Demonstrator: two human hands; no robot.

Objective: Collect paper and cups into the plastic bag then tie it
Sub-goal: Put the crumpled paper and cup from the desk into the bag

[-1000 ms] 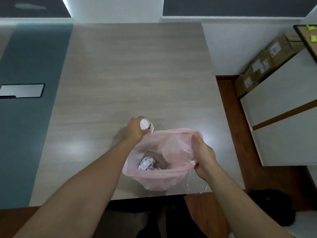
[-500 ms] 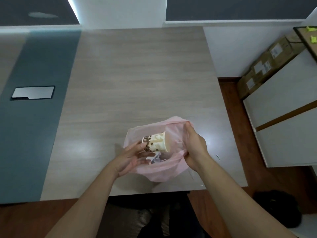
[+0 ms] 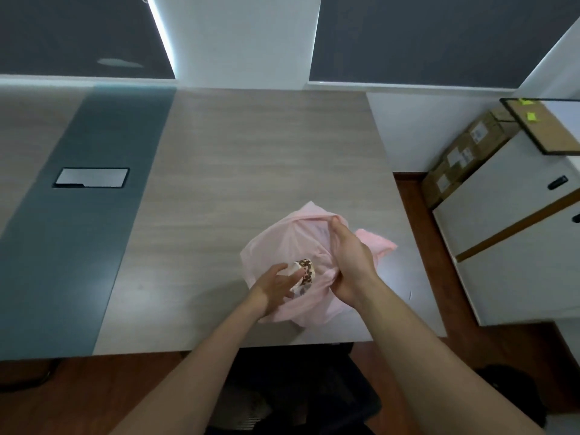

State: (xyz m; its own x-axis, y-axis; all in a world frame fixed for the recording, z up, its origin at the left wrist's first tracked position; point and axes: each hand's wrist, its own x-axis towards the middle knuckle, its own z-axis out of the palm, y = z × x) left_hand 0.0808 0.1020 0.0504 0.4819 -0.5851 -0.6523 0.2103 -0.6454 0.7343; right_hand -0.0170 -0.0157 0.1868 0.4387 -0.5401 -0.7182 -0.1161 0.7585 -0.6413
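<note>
Pale wood-grain table (image 3: 251, 158) with a grey-blue strip (image 3: 94, 233) and metal cable hatch (image 3: 91, 177), dark window panes (image 3: 78, 32) flanking a white pillar (image 3: 244, 39), reddish-brown floor (image 3: 417, 221), white cabinet (image 3: 518, 246), stacked cardboard boxes (image 3: 464, 155) at right

The thin pink plastic bag (image 3: 292, 243) sits crumpled on the table (image 3: 251, 152), close to its front edge, with a loose flap sticking out to the right. A paper cup (image 3: 306, 273), pale with brown spots, lies on its side in the bag's mouth, partly tucked inside.
</note>
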